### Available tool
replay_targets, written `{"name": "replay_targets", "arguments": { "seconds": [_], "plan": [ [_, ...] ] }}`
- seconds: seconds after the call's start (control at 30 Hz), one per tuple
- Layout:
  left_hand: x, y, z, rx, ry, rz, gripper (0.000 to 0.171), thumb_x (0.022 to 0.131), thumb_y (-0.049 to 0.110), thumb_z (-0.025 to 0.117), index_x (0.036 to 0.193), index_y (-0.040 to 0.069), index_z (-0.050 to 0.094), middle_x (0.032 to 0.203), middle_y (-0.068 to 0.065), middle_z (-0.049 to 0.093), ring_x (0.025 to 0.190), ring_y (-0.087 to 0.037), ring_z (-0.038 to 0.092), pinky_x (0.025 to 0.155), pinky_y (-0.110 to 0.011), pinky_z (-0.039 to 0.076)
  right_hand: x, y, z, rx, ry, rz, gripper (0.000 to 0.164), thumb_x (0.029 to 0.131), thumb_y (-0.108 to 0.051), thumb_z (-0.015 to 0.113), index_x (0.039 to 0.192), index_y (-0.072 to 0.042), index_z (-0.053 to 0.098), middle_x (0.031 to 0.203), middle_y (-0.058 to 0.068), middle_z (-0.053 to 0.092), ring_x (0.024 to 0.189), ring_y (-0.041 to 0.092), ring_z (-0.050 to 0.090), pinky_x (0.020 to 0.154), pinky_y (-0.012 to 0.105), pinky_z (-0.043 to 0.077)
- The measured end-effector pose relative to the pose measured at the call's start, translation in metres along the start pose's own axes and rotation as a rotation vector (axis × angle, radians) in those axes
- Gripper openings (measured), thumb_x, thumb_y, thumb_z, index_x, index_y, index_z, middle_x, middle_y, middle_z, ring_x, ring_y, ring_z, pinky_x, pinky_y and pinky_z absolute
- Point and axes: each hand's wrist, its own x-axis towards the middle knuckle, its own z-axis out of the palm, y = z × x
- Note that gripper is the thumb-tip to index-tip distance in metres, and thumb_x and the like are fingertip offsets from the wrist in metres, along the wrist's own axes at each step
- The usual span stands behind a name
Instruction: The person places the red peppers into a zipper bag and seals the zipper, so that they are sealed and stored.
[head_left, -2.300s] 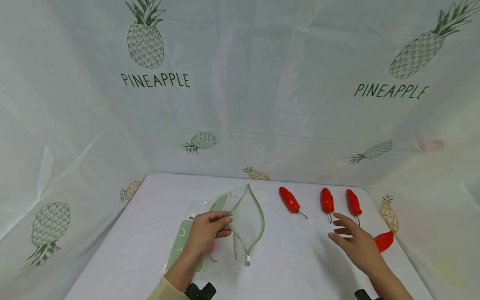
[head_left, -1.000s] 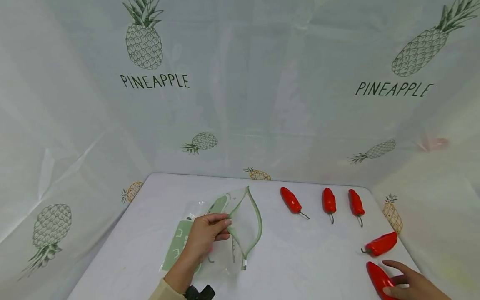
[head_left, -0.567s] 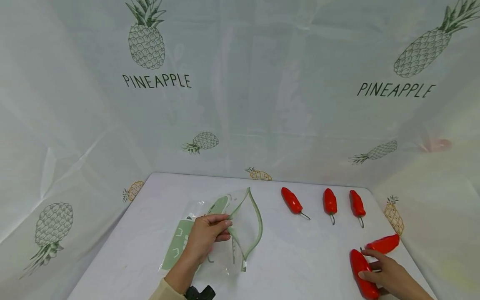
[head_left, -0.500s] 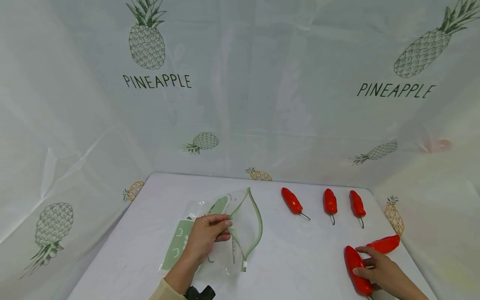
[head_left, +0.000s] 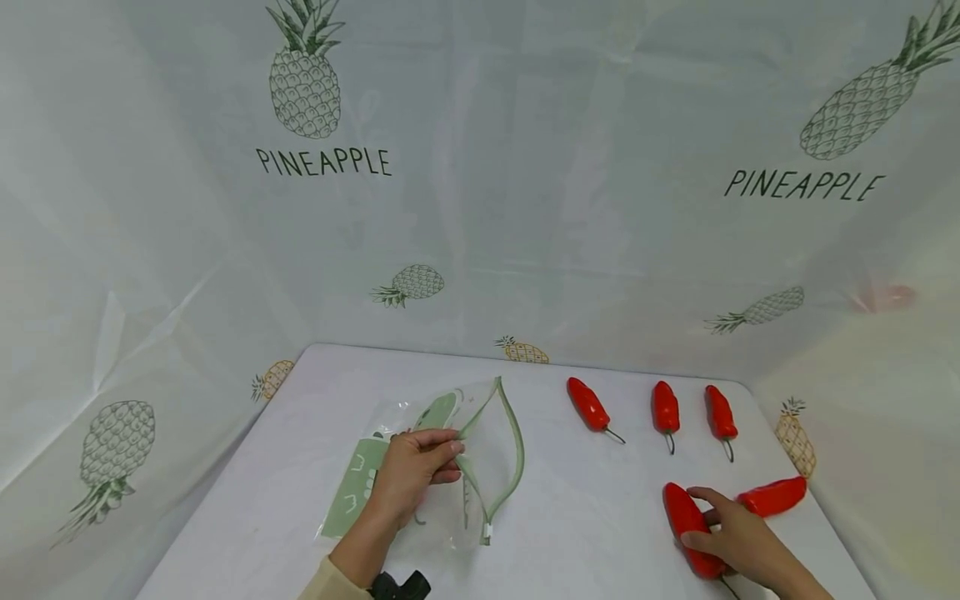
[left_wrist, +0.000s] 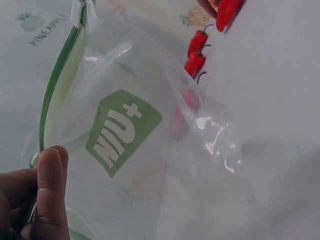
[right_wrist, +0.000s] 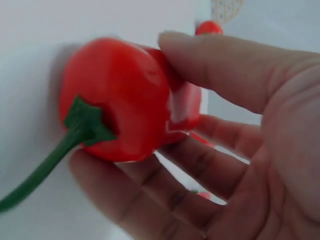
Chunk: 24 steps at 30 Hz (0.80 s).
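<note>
At the right of the bench (head_left: 585,517), a long red pepper (head_left: 688,527) sits in the right hand (head_left: 742,537), thumb and fingers curled round it, parted by its width; whether it touches the bench I cannot tell. A second ago it was nearer the front right corner; now it is further left and further in, near a second pepper (head_left: 774,497). The left hand (head_left: 416,471) pinches the green edge (head_left: 519,450) of a clear bag (head_left: 438,410), mouth gaping, placed as before. Three more peppers (head_left: 665,408) lie along the far side. Only the right wrist view shows the green calyx (right_wrist: 86,122); only the left wrist view shows the bag's "NIU+" print (left_wrist: 122,131).
</note>
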Motion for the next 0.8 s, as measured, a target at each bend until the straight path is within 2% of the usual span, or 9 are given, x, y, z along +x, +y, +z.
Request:
{"name": "replay_targets", "arguments": {
  "seconds": [0.13, 0.3, 0.47, 0.63, 0.8],
  "plan": [
    [-0.001, 0.002, 0.001, -0.001, 0.0, 0.005, 0.032, 0.096, 0.0, 0.075, 0.123, -0.015, 0.069, 0.093, -0.008, 0.075, 0.069, -0.01, 0.071, 0.068, -0.026, 0.066, 0.003, -0.015, 0.001, 0.056, 0.046, -0.038, 0.105, 0.077, -0.041, 0.094, 0.154, 0.004, 0.038, 0.118, 0.026, 0.066, 0.095, 0.028, 0.065, 0.07, 0.044, 0.068],
    [-0.002, 0.004, 0.002, -0.003, 0.002, 0.005, 0.032, 0.096, 0.0, 0.074, 0.123, -0.015, 0.068, 0.094, -0.009, 0.076, 0.068, -0.01, 0.071, 0.067, -0.026, 0.066, 0.007, -0.037, 0.002, 0.095, 0.126, -0.115, 0.101, 0.083, -0.036, 0.09, 0.158, -0.001, 0.032, 0.129, 0.037, 0.06, 0.104, 0.041, 0.064, 0.068, 0.046, 0.068],
    [-0.002, 0.003, 0.002, 0.007, -0.005, 0.007, 0.032, 0.097, 0.001, 0.074, 0.124, -0.016, 0.068, 0.094, -0.009, 0.076, 0.068, -0.01, 0.071, 0.067, -0.025, 0.066, 0.011, -0.058, 0.005, 0.16, 0.218, -0.198, 0.097, 0.087, -0.03, 0.088, 0.163, -0.006, 0.031, 0.138, 0.038, 0.056, 0.115, 0.051, 0.062, 0.072, 0.046, 0.068],
    [0.0, 0.001, 0.003, 0.004, -0.016, 0.006, 0.032, 0.097, 0.002, 0.074, 0.124, -0.015, 0.068, 0.094, -0.009, 0.075, 0.07, -0.01, 0.071, 0.068, -0.026, 0.066, 0.013, -0.078, 0.014, 0.224, 0.296, -0.249, 0.096, 0.089, -0.025, 0.087, 0.165, -0.009, 0.031, 0.142, 0.036, 0.055, 0.12, 0.053, 0.061, 0.077, 0.049, 0.068],
    [0.001, 0.0, 0.004, 0.011, -0.02, 0.008, 0.032, 0.097, 0.003, 0.075, 0.123, -0.014, 0.069, 0.094, -0.009, 0.075, 0.07, -0.011, 0.071, 0.068, -0.026, 0.066, 0.015, -0.096, 0.023, 0.272, 0.331, -0.278, 0.095, 0.09, -0.023, 0.086, 0.165, -0.01, 0.029, 0.143, 0.035, 0.055, 0.124, 0.054, 0.059, 0.08, 0.051, 0.068]
  ]
}}
